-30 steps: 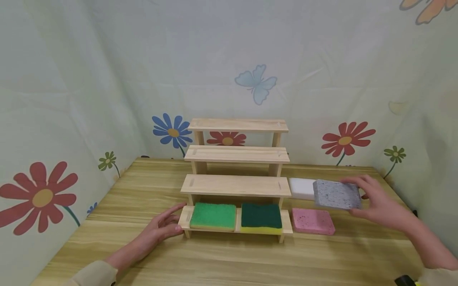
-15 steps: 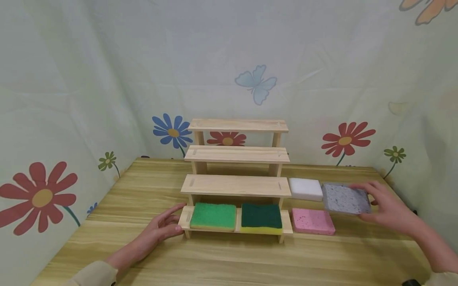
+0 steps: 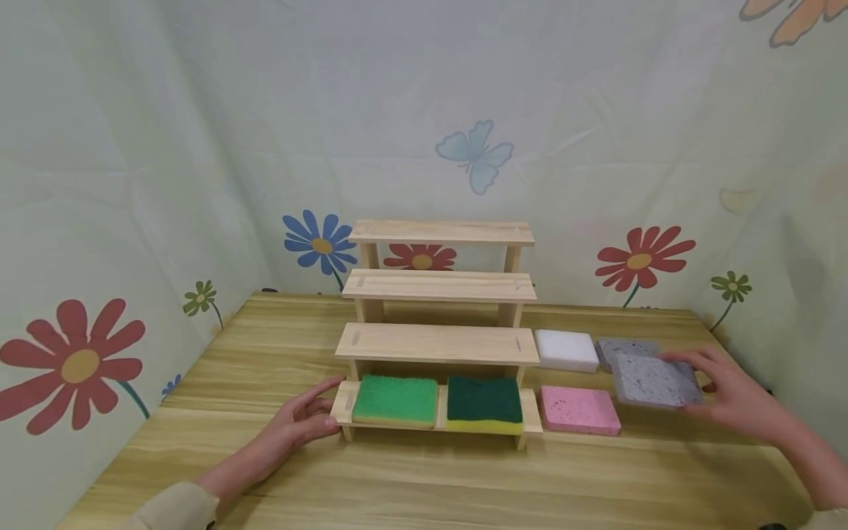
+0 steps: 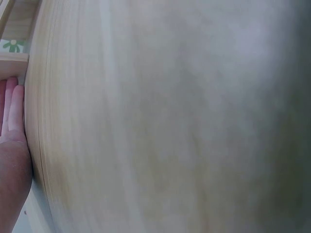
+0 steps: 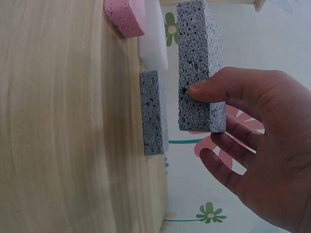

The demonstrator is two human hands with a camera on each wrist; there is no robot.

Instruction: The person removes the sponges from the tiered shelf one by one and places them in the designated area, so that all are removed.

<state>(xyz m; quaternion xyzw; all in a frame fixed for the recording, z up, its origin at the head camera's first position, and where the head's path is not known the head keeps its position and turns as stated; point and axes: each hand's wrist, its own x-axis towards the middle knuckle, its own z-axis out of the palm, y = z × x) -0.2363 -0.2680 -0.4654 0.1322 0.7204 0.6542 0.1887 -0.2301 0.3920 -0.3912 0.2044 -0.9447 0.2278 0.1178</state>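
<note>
Head view: right hand (image 3: 734, 397) pinches grey sponge (image 3: 652, 381); relaxed left hand (image 3: 294, 427) touches wooden rack (image 3: 437, 343).

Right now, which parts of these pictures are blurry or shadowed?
Left wrist view: tabletop badly blurred, darkening toward the right edge; left hand clearer. Right wrist view: held gray sponge crisp, its pits distinct. Head view: soft light overall, with a faint shadow on the tabletop near the right hand.

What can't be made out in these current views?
Head: near side of resting grey sponge, hidden by held grey sponge.
Head: dark object, cropped by bottom edge.
Left wrist: part of left grip, cropped by left edge.
Right wrist: part of pink sponge, cropped by top edge.
</note>
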